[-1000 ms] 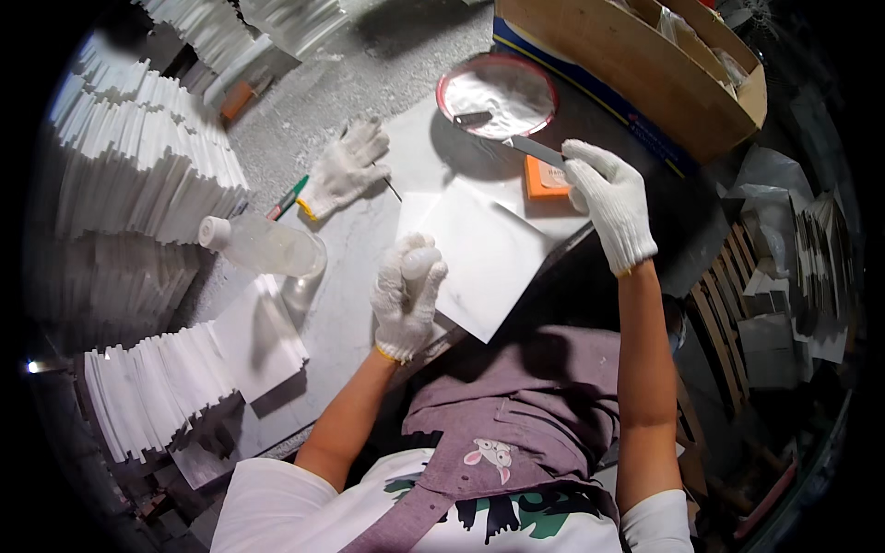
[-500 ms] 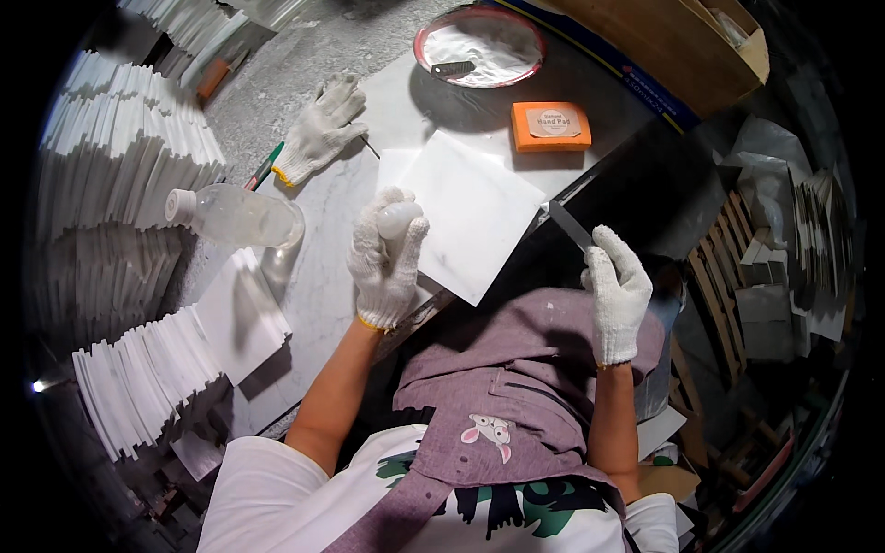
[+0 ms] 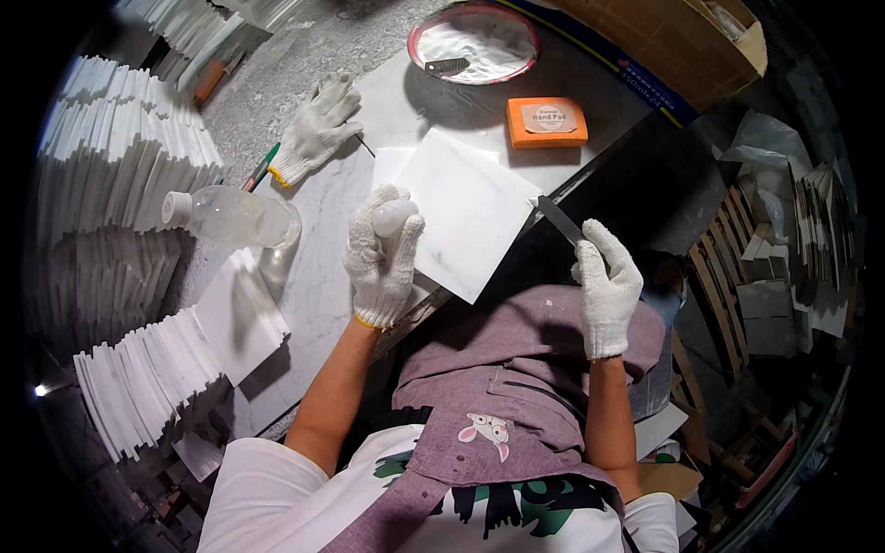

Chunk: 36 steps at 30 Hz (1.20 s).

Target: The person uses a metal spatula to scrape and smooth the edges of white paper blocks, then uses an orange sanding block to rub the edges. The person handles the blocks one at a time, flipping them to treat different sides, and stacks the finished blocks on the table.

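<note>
My left hand [image 3: 381, 272], in a white knit glove, is closed around a small translucent white rounded thing [image 3: 394, 217], perhaps a small bottle; its lower part is hidden by the fingers. It rests at the left edge of a square white marble tile [image 3: 470, 217] with faint grey veins. Gloved as well, my right hand [image 3: 611, 300] pinches a flat dark blade, like a putty knife [image 3: 560, 222]. The blade's tip is at the tile's right corner, with a dab of white there. Another pale tile [image 3: 394, 162] shows partly beneath the first.
Behind the tiles lie an orange hand pad [image 3: 547, 123] and a red-rimmed bowl [image 3: 417, 57] of white powder or paste with a dark tool. To the left are a loose glove [image 3: 313, 134], a clear bottle [image 3: 235, 216] and stacked tiles [image 3: 152, 396]. A cardboard box [image 3: 664, 41] stands far right.
My right hand has moved slightly left and away from me, bringing the blade's tip closer to the tile's right corner. My left hand keeps its hold. The whole view has shifted a little.
</note>
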### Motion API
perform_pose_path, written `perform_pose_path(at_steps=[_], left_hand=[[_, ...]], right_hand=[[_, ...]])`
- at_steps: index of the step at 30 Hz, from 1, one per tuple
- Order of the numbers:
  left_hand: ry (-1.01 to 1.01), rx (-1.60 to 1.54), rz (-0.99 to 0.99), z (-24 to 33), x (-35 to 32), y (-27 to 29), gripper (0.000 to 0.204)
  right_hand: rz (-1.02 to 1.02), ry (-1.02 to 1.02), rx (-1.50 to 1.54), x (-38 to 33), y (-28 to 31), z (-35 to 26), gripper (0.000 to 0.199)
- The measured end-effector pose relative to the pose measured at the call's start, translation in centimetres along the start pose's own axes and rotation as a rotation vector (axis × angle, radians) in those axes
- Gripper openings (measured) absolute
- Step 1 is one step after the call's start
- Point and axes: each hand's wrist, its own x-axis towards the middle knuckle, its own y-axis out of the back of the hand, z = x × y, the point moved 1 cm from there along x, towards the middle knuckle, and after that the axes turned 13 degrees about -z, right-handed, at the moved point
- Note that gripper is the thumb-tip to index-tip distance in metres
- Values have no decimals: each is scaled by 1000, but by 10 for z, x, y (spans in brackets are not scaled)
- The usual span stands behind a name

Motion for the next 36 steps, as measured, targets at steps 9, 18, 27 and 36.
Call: perform_pose_path(at_steps=[9, 18, 27, 36], left_hand=[[1, -10, 2, -2, -2, -1, 41], [1, 6, -22, 2, 1, -1, 43], [-59, 98, -63, 2, 2, 3, 32], [228, -379, -162, 32, 23, -10, 42]], right_hand=[[-47, -77, 225, 13, 3, -10, 30], [37, 594, -442, 89, -47, -63, 29], [-243, 14, 826, 72, -5, -37, 49], [-476, -279, 965, -42, 39, 27, 27]])
